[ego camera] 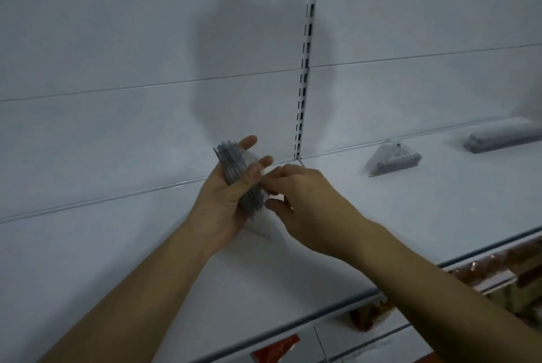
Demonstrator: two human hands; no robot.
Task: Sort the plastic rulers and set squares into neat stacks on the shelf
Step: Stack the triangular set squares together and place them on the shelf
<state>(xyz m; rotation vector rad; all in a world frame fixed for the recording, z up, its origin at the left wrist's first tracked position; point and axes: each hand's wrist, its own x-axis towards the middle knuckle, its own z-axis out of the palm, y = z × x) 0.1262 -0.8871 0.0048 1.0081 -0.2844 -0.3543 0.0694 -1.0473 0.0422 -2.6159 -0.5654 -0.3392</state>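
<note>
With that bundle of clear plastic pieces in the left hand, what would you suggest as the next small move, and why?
Probably pull one piece free with the right hand, whose fingertips pinch at the edge of the bundle that the left hand holds upright above the shelf. The edges look fanned and uneven. A triangular stack and a long stack already lie to the right.

The shelf [381,201] and the back panel [146,40] are seen in plain white, dulled to blue-grey by dim light. The upright rail [306,60] is patterned with a column of dark slots. The bundle of set squares [237,175] is shown clear with grey edges and fine markings. The triangular stack [393,158] to the right is clear and grey, the far stack [504,139] darker grey. Red and brown packets [275,349] are glimpsed below.
</note>
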